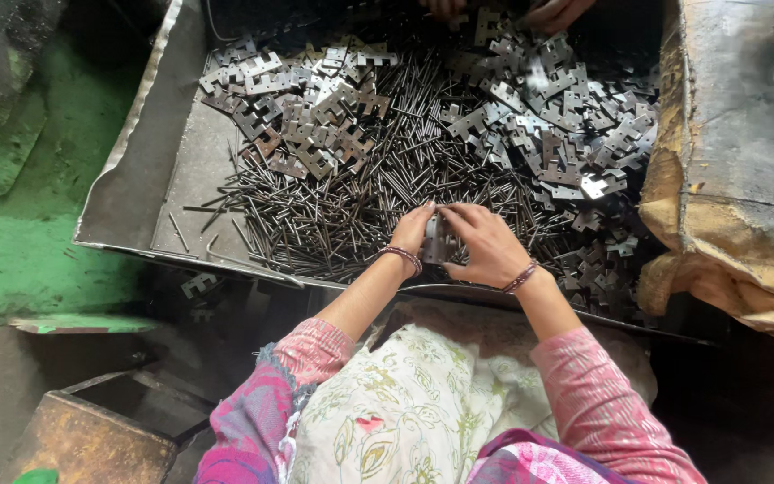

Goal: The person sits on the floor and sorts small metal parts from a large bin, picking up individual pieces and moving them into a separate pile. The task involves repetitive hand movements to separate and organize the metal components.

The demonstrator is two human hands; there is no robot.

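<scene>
My left hand [412, 231] and my right hand [487, 244] meet over the near edge of a metal tray [141, 184] and together grip a small grey metal hinge piece [439, 240] between the fingers. Under them lies a thick heap of thin steel pins [351, 211]. Piles of flat notched hinge plates fill the tray's back left [311, 108] and right side [566, 125]. Both wrists wear bead bracelets and pink sleeves.
Another person's fingers [553, 12] reach into the tray at the top edge. A brown sack-covered surface [736, 170] borders the right. Green floor [20, 242] lies to the left, a rusty box [91, 439] at lower left, a loose plate [197, 285] below the tray.
</scene>
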